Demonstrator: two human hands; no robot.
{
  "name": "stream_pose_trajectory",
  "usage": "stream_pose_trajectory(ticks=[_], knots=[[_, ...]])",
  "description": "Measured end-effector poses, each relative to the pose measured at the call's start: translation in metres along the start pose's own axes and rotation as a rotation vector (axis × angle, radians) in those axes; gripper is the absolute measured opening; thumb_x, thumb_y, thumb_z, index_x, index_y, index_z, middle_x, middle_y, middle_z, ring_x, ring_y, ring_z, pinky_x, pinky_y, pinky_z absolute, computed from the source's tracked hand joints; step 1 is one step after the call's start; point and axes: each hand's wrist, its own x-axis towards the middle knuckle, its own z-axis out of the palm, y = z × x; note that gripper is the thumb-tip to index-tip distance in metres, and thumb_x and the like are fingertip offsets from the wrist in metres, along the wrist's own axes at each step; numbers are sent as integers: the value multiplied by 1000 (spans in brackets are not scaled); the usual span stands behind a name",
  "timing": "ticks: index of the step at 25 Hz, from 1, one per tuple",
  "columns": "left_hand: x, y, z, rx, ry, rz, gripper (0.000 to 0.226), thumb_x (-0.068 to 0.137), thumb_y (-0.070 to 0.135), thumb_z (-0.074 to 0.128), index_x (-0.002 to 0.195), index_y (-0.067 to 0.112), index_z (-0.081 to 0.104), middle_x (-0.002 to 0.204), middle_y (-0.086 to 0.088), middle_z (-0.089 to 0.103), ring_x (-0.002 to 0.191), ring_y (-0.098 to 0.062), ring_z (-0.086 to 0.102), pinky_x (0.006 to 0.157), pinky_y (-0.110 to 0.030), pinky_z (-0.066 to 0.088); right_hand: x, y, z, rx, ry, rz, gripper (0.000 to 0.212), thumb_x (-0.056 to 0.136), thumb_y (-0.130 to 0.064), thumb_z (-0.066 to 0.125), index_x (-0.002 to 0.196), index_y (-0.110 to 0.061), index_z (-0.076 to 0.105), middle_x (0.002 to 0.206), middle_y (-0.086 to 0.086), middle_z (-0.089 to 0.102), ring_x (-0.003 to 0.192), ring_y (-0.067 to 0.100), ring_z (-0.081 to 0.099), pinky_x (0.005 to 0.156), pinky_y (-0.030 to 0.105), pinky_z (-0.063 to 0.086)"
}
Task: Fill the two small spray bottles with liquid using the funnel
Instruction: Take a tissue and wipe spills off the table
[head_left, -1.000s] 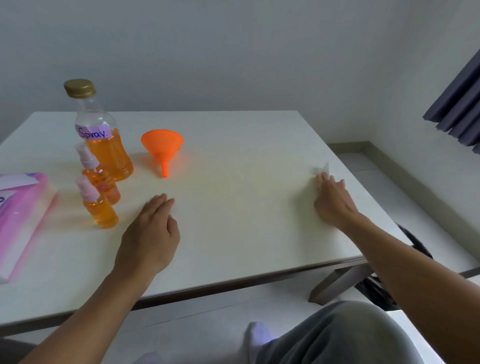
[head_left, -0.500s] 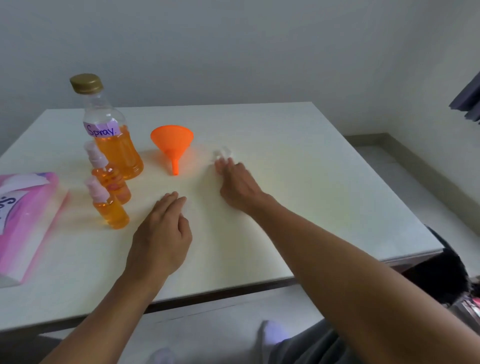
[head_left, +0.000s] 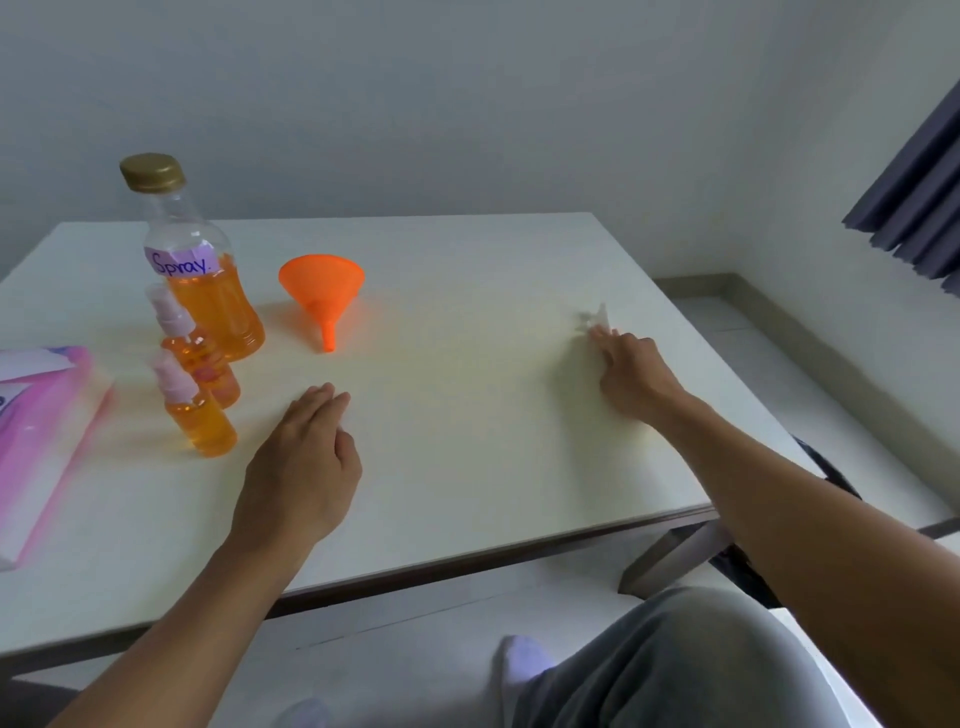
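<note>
Orange plastic funnel (head_left: 322, 291) lies beyond the left hand (head_left: 301, 462), fingers flat and empty (not touching); right hand (head_left: 634, 374), fingers straight, touches a crumpled white scrap (head_left: 595, 318).

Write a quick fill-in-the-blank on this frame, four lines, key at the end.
The funnel lying on its side on the table is coloured ____.
The large bottle carries a label reading ____.
The number of small spray bottles standing beside it is ____.
The cap on the large bottle is coloured ____.
Missing words: orange; Spray; two; gold.
</note>
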Motion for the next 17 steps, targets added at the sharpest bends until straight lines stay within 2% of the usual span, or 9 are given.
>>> stream_pose_trajectory(ticks=[2, 4, 5, 7, 9, 11, 13, 15, 17], knots=[[0, 0, -1, 3, -3, 0, 46, 101, 26, 35, 145, 19, 47, 155, 0, 39, 144, -20, 33, 112, -39, 33, -10, -7, 8, 35, -24, -134, 61, 99, 2, 37, 153, -23, 46, 144, 16, 58, 126, 34, 57, 94, 29, 42], [0, 0, -1, 4, -3, -2, 46, 101, 27, 35, 145, 19, 47, 155, 0, 39, 144, -20, 33, 111, -39, 33, -22, -17, 14, 164, -51, -313, 55, 102, -3, 45, 151, -28, 49, 149, 6, 58, 126, 18, 60, 97, 19, 41], [0, 0, -1, 1, -4, 0, 46, 101, 26, 35, 145, 19, 47, 155, 0, 39, 144, -20, 32, 111, -38, 33, -21, -19, 12, 237, -8, -345, 55, 101, -3, 48, 149, -31, 51, 150, 0, 56, 130, 11, 57, 102, 12, 38], [0, 0, 0, 2, -2, 1, 46, 101, 26, 35, 145, 19, 47, 155, 1, 38, 144, -19, 32, 112, -37, 32, -10, -17, 0, 373, 220, -255, 55, 100, 1, 48, 142, -32, 60, 145, -6, 61, 132, 7, 55, 103, 1, 33], [0, 0, 0, 1, 2, 1, 46, 101, 26, 35, 145, 19, 47, 155, 1, 39, 144, -19, 32, 112, -37, 32, -5, -10, -12, 387, 345, -153, 54, 99, 3, 43, 137, -30, 64, 140, -6, 65, 132, 10, 58, 106, 8, 36], [-1, 0, -1, -3, 4, -3, 45, 101, 25, 36, 144, 19, 48, 155, 1, 39, 144, -19, 33, 111, -37, 32, -7, -6, -11, 272, 262, -249, 50, 100, 0, 49, 140, -27, 62, 144, -6, 62, 137, 11, 54, 113, 18, 36], [0, 0, 0, 0, 7, -5, 45, 101, 26, 37, 144, 19, 47, 155, 1, 39, 144, -19, 33, 111, -37, 33, -15, -8, 0, 128, 29, -446, 50, 102, -7, 53, 149, -25, 51, 155, -8, 50, 147, 6, 39, 121, 25, 27], [0, 0, 0, 6, 3, -1, 45, 101, 27, 38, 145, 20, 47, 155, 1, 39, 144, -19, 33, 110, -36, 33, -15, -11, 12, 1, -110, -586, 52, 107, -10, 44, 157, -22, 39, 163, -8, 37, 153, 3, 23, 125, 27, 16], [0, 0, 1, 7, 8, -1, 45, 101, 27, 38, 145, 20, 47, 155, 1, 39, 144, -19, 33, 110, -36, 33, -10, -21, 19, -31, -116, -584, 52, 109, -8, 34, 160, -20, 32, 167, -3, 29, 156, 10, 17, 127, 31, 10]])
